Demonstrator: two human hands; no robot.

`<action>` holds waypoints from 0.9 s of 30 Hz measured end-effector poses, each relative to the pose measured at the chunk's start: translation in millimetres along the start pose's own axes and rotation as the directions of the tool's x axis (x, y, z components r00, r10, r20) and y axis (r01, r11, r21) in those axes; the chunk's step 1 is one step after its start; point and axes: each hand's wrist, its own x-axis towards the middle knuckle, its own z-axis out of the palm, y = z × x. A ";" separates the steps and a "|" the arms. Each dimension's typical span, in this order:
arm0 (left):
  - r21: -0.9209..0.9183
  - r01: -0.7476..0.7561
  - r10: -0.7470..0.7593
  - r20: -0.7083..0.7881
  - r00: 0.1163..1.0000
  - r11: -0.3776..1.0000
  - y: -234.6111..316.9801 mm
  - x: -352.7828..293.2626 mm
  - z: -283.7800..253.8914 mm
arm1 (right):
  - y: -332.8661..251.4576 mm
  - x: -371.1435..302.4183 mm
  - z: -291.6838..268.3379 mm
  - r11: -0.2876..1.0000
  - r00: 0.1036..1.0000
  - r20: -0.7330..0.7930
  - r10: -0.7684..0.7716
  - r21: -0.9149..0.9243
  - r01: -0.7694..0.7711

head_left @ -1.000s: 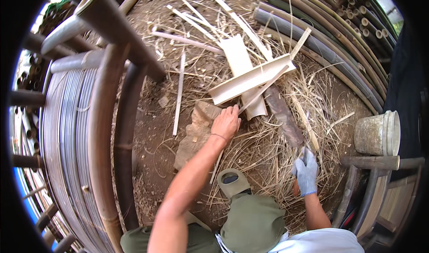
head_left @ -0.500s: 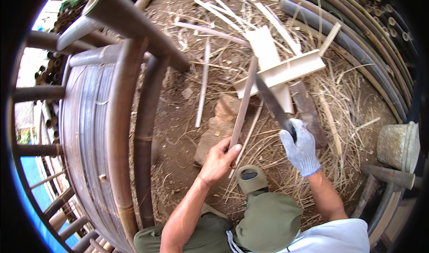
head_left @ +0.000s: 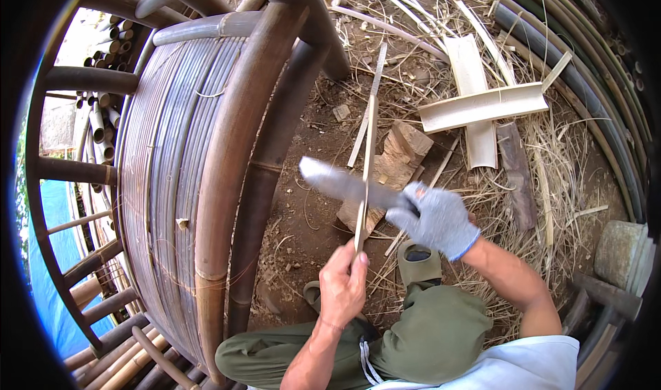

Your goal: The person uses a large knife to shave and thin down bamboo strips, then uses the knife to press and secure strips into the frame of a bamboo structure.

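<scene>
My bare left hand [head_left: 344, 283] is closed round the lower end of a narrow bamboo strip [head_left: 372, 135], which stands up and away from me. In a grey knitted glove, my right hand [head_left: 437, 219] grips the handle of a large knife [head_left: 334, 182]. The blade, smeared by motion, points left and crosses the strip above my left hand; whether it bites into the strip cannot be made out. Beneath them a wooden block [head_left: 399, 159] rests on the dirt floor. Just beyond my right hand, a split bamboo trough [head_left: 482, 106] lies across another split piece [head_left: 480, 145].
A bamboo bench [head_left: 179, 204] with thick poles fills the left side. Long bamboo poles [head_left: 585, 94] lie along the right. Shavings [head_left: 564, 163] cover the ground by my right hand. A dark wood piece [head_left: 516, 176] and a worn bucket [head_left: 620, 252] stand further right.
The knife has swung left from the strip's right side to cross it. My right hand has moved left with it. The strip has turned more upright, and the whole view has shifted left.
</scene>
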 end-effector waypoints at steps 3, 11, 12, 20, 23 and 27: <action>0.115 -0.069 0.063 0.060 0.996 0.991 -0.2 -31.2 -12.3 | 28.6 13.9 -11.8 0.990 0.992 0.024 0.120 -0.071 -0.118; -0.443 0.340 -0.257 0.239 0.937 0.830 7.0 -50.9 -46.5 | 42.0 27.1 -45.1 0.968 0.962 -0.114 0.249 0.050 -0.245; -0.478 0.320 -0.238 0.226 0.945 0.818 12.4 -29.3 -37.6 | 18.4 15.3 -33.3 0.986 0.984 -0.092 0.152 0.081 -0.144; -0.470 0.315 -0.221 0.246 0.944 0.825 33.6 -6.9 -9.8 | -19.7 -24.2 1.1 0.994 1.000 0.005 0.029 0.108 -0.030; -0.427 0.317 -0.219 0.263 0.940 0.847 26.6 -35.5 -9.5 | 18.7 3.4 -7.5 0.990 0.986 -0.090 0.137 0.039 -0.134; -0.456 0.341 -0.246 0.256 0.935 0.822 19.0 -46.8 -18.7 | 37.4 19.4 -13.9 0.992 0.982 -0.186 -0.004 -0.121 -0.019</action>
